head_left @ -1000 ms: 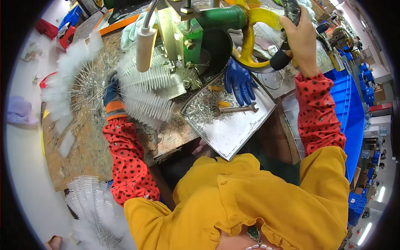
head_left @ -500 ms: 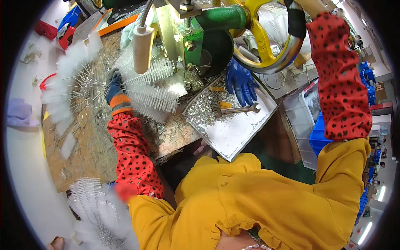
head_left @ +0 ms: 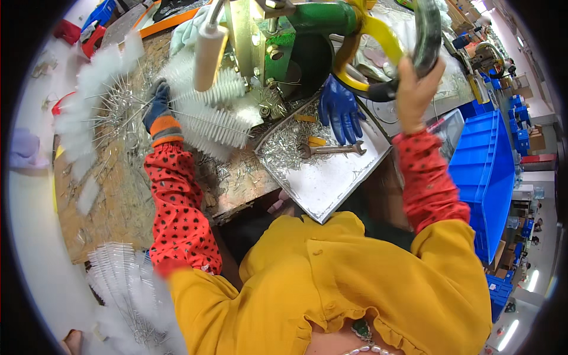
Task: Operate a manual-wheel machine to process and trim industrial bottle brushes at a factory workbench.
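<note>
The two hands are well apart. The gloved left hand (head_left: 157, 107) is at the wire ends of some white bristle brushes (head_left: 219, 121) on the surface (head_left: 121, 219); whether its fingers are closed on the wires, I cannot tell. These brushes lie just right of that hand, their long axes running left to right, bristle ends pointing right and the nearest one slanting toward the near side. The bare right hand (head_left: 418, 92) is clamped around the dark rim of a yellow handwheel (head_left: 381, 38), at the far right. The wheel sits at the right end of a green shaft (head_left: 325, 19), whose long axis runs left to right.

Between the hands, on the nearer side, a white tray (head_left: 322, 195) holds metal pins (head_left: 284, 148), a wrench (head_left: 337, 149) lying left to right, and a blue glove (head_left: 340, 112) with fingers pointing near. Farther left, more brushes (head_left: 89, 112) fan out leftward.
</note>
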`<move>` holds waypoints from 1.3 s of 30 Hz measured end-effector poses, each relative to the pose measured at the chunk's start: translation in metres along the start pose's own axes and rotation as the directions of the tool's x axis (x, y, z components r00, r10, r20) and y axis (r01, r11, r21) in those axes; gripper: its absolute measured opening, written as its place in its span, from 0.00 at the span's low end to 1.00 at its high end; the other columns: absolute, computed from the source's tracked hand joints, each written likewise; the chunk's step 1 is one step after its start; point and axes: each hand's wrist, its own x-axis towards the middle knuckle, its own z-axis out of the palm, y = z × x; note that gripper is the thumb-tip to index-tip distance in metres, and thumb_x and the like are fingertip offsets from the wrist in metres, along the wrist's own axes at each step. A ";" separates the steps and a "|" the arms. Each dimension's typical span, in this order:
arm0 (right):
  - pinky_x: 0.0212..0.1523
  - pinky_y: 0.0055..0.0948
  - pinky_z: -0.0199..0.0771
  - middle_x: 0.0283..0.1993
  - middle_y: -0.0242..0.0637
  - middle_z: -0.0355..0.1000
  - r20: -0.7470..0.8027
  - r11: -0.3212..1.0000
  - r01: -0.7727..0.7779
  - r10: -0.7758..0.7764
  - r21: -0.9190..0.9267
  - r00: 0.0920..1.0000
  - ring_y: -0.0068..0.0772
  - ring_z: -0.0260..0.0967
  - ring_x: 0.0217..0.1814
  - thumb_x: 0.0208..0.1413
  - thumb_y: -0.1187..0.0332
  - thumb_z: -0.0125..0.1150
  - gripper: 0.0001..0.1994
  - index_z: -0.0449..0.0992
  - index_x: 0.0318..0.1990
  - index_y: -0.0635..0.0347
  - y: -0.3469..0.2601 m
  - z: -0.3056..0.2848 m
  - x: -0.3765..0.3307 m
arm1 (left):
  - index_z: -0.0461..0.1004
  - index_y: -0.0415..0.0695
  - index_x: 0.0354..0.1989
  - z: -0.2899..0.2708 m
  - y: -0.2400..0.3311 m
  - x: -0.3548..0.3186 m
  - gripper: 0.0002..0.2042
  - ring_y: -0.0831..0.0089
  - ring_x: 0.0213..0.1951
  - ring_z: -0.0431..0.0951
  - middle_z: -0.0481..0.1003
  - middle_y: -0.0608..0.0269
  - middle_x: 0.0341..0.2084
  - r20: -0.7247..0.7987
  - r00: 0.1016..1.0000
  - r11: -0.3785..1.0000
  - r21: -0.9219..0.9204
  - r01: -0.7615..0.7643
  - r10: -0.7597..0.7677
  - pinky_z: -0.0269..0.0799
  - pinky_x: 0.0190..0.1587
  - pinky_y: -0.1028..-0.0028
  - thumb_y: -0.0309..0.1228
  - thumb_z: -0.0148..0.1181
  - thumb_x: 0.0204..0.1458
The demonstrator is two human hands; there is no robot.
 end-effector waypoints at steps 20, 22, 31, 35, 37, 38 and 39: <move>0.36 0.30 0.64 0.33 0.43 0.67 -0.126 0.998 -0.018 0.027 0.067 0.992 0.34 0.66 0.35 0.46 0.67 0.57 0.21 0.58 0.45 0.67 0.005 0.012 -0.035 | 0.69 0.43 0.41 -0.072 0.077 0.010 0.14 0.75 0.33 0.71 0.72 0.65 0.31 -0.339 0.914 0.975 -0.049 0.219 -0.222 0.68 0.37 0.77 0.26 0.58 0.43; 0.38 0.29 0.64 0.35 0.43 0.66 -0.030 0.997 -0.082 0.082 -0.003 0.996 0.33 0.65 0.36 0.46 0.67 0.57 0.22 0.57 0.46 0.68 0.002 0.001 -0.024 | 0.69 0.43 0.41 -0.075 0.085 0.008 0.15 0.75 0.33 0.71 0.72 0.64 0.32 -0.349 0.903 0.968 -0.085 0.237 -0.251 0.68 0.38 0.77 0.26 0.59 0.42; 0.56 0.38 0.48 0.53 0.50 0.54 0.413 0.875 0.279 -0.441 0.397 0.797 0.49 0.53 0.55 0.36 0.70 0.60 0.29 0.60 0.51 0.62 -0.114 0.032 -0.075 | 0.69 0.42 0.41 -0.027 0.044 -0.040 0.16 0.73 0.33 0.72 0.72 0.63 0.32 -0.110 0.907 0.853 -0.401 0.333 -0.406 0.68 0.38 0.76 0.26 0.59 0.41; 0.59 0.44 0.43 0.58 0.51 0.47 0.737 0.910 0.303 -0.408 0.283 0.538 0.53 0.42 0.61 0.38 0.59 0.61 0.37 0.53 0.56 0.61 -0.126 0.108 -0.130 | 0.69 0.42 0.41 -0.014 0.038 -0.073 0.16 0.73 0.33 0.72 0.72 0.62 0.32 0.044 0.946 0.761 -0.582 0.287 -0.323 0.68 0.39 0.75 0.25 0.60 0.40; 0.59 0.46 0.41 0.60 0.51 0.42 0.775 0.943 0.272 -0.314 0.189 0.549 0.53 0.37 0.62 0.39 0.52 0.60 0.40 0.48 0.57 0.64 -0.102 0.128 -0.143 | 0.68 0.41 0.40 0.009 0.025 -0.092 0.15 0.73 0.33 0.72 0.71 0.62 0.30 0.025 0.996 0.929 -0.363 -0.070 0.085 0.69 0.37 0.76 0.27 0.59 0.42; 0.59 0.46 0.41 0.60 0.51 0.42 0.774 0.942 0.272 -0.321 0.198 0.546 0.53 0.37 0.62 0.39 0.52 0.60 0.40 0.48 0.57 0.64 -0.105 0.132 -0.146 | 0.68 0.41 0.40 0.012 0.013 -0.101 0.14 0.74 0.32 0.72 0.71 0.62 0.29 0.034 0.939 0.928 -0.168 -0.332 0.342 0.71 0.35 0.77 0.29 0.59 0.43; 0.59 0.47 0.40 0.60 0.51 0.41 0.798 0.936 0.288 -0.330 0.204 0.505 0.54 0.37 0.62 0.40 0.51 0.59 0.41 0.48 0.57 0.64 -0.106 0.133 -0.147 | 0.65 0.39 0.43 0.015 0.004 -0.110 0.16 0.68 0.33 0.73 0.70 0.58 0.34 0.061 0.957 0.955 -0.113 -0.274 0.282 0.72 0.38 0.72 0.30 0.56 0.45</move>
